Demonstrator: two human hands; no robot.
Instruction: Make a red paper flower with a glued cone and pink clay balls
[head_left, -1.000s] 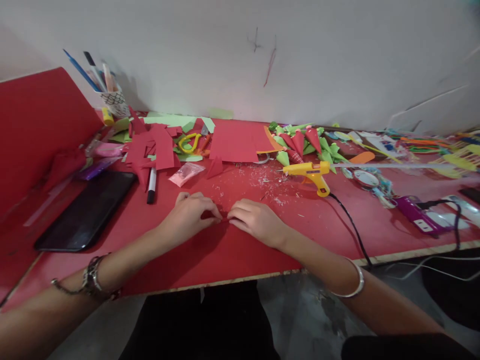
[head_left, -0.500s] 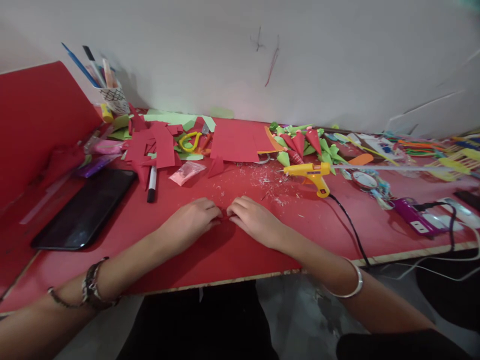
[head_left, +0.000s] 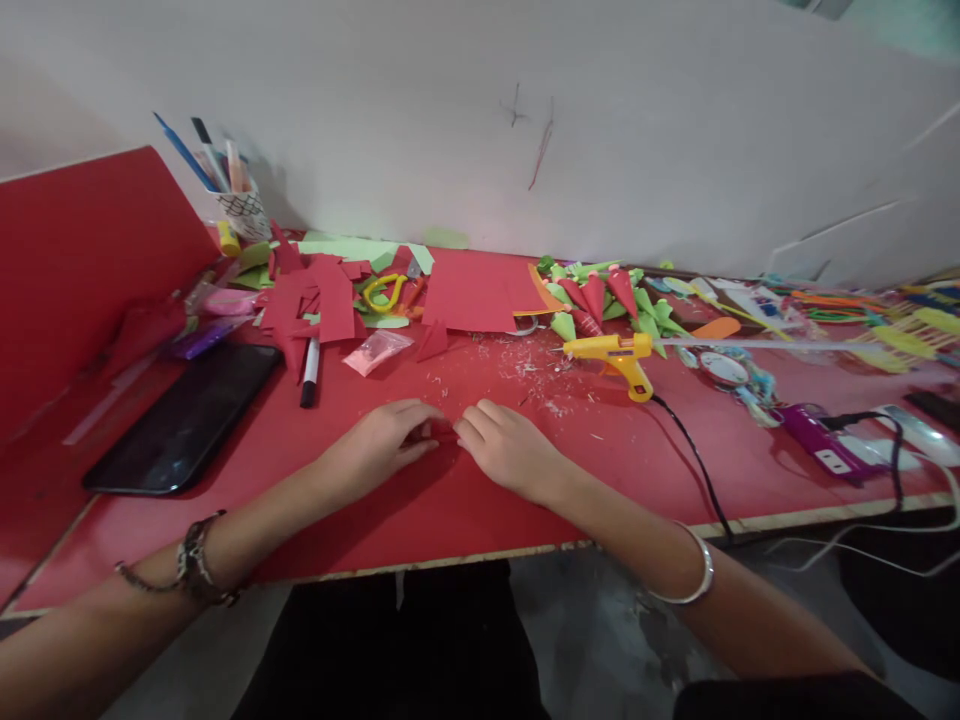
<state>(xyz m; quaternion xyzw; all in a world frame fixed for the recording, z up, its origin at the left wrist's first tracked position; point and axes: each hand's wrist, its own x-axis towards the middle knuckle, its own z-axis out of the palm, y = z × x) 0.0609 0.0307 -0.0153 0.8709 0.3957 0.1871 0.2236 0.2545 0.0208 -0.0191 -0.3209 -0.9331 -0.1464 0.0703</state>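
At the middle of the red table, my left hand (head_left: 382, 445) and my right hand (head_left: 510, 450) meet almost fingertip to fingertip. Between them is a small piece of red paper (head_left: 445, 436), hard to tell from the tabletop of the same colour. My right fingers are pressed together on its right end. The left thumb and fingers curl around its left end, with a gap showing behind the tips. A yellow glue gun (head_left: 611, 352) lies beyond my right hand, its black cord running to the front edge.
Left: a black phone (head_left: 184, 420), a marker (head_left: 310, 372) and a patterned pen cup (head_left: 244, 212). Behind my hands: red paper sheets (head_left: 476, 290), yellow-handled scissors (head_left: 384, 292), a small pink packet (head_left: 377, 350). Right: red and green paper cones (head_left: 592, 293) and a purple power strip (head_left: 832, 440).
The left thumb has moved apart from its fingers, opening a gap, while the right fingers stay closed at the red paper. The camera view has shifted slightly.
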